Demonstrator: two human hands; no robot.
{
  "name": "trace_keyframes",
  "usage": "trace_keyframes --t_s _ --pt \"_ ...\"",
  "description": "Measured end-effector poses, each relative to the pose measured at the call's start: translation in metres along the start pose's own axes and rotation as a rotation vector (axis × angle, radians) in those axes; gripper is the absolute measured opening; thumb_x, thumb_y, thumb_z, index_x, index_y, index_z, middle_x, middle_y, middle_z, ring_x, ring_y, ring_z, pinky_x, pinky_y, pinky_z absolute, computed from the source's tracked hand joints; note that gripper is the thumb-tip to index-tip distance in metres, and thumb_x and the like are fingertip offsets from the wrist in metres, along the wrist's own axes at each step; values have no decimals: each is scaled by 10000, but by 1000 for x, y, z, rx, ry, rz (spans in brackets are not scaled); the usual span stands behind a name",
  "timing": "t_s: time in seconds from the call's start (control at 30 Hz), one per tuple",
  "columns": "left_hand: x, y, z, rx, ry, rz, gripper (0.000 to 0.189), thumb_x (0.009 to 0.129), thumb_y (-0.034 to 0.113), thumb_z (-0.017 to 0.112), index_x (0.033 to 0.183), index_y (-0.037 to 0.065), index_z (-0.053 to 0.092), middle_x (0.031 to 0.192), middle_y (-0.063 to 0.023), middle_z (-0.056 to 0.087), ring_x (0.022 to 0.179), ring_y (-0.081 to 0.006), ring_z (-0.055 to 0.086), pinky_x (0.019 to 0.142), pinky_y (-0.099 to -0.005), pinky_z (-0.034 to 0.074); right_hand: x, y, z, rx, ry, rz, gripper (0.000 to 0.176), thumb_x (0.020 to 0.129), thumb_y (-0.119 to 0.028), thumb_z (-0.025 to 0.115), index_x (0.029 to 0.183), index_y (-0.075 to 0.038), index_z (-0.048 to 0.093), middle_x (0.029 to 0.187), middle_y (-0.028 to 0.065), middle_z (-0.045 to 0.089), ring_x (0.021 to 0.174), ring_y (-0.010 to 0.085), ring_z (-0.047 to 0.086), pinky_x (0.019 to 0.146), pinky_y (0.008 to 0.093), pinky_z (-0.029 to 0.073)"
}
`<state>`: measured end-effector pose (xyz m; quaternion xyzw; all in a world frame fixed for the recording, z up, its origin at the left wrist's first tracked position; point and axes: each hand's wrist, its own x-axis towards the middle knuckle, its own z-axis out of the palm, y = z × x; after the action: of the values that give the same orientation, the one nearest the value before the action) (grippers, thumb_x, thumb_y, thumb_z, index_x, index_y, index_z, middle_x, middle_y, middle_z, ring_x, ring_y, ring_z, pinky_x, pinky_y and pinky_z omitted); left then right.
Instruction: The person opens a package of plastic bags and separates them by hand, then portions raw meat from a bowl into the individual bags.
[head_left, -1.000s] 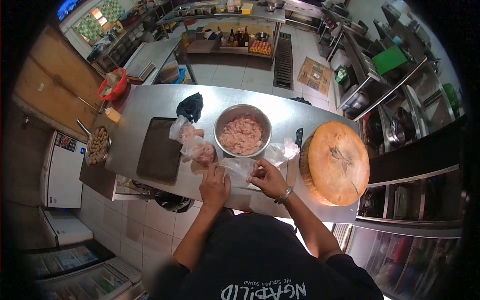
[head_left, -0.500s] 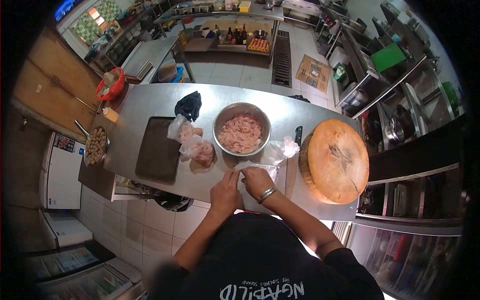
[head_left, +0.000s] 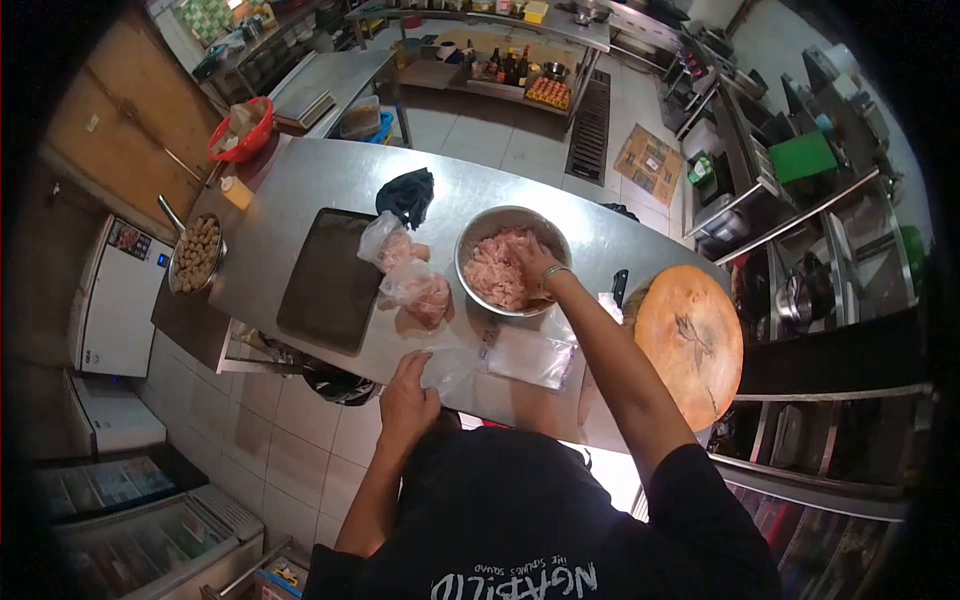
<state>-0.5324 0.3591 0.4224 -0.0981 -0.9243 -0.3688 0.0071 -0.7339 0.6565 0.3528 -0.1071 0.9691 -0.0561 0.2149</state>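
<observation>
A steel bowl (head_left: 462, 262) of pale pink raw meat (head_left: 492, 275) stands on the metal table. My right hand (head_left: 538, 264) reaches into it from the right, its fingers curled into the meat and the fingertips partly hidden. At the table's front edge, my left hand (head_left: 408, 398) pinches a thin clear plastic bag (head_left: 450, 370) that lies out to its right. A flat stack of clear plastic bags (head_left: 530, 357) rests below the bowl. Left of the bowl sit two filled bags of meat, the nearer bag (head_left: 418, 293) and the farther bag (head_left: 390, 245).
A dark tray (head_left: 330, 280) lies left of the bags, near a black plastic bag (head_left: 406, 197). At the right are a thick round chopping board (head_left: 690, 345) and a knife (head_left: 620, 288). A pan of round brown pieces (head_left: 197, 255) stands at far left.
My hands have parted. The right one has moved from the plastic into the bowl's meat, while the left has moved left with a bag. The flat stack of bags is now uncovered.
</observation>
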Motion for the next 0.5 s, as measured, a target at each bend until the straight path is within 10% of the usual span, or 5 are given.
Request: trace_keyframes --t_s 0.23,0.33,0.5 --pt "-22 5 13 -156 -26 -148 517 715 6 540 1231 -7 571 1271 -204 574 1177 -385 562 998 -417 455 13 -21 20 -28 -41 140 1074 597 -297 853 1516 -287 297 1577 269 110 1379 496 315 1102 482 381" --pt "-26 10 23 -167 -34 -162 517 717 7 543 1233 -10 572 1285 -207 565 1181 -388 558 1003 -416 453 19 -11 38 -3 85 114 795 619 -318 846 1349 -183 564 1452 285 378 1244 418 521 1014 453 474" --pt "-23 21 26 -111 -44 -99 512 739 14 535 1250 0 554 1286 -188 564 1174 -370 566 973 -425 480 25 14 19 229 -10 145 468 690 -332 819 1007 0 726 945 203 707 893 326 699 811 410 572"
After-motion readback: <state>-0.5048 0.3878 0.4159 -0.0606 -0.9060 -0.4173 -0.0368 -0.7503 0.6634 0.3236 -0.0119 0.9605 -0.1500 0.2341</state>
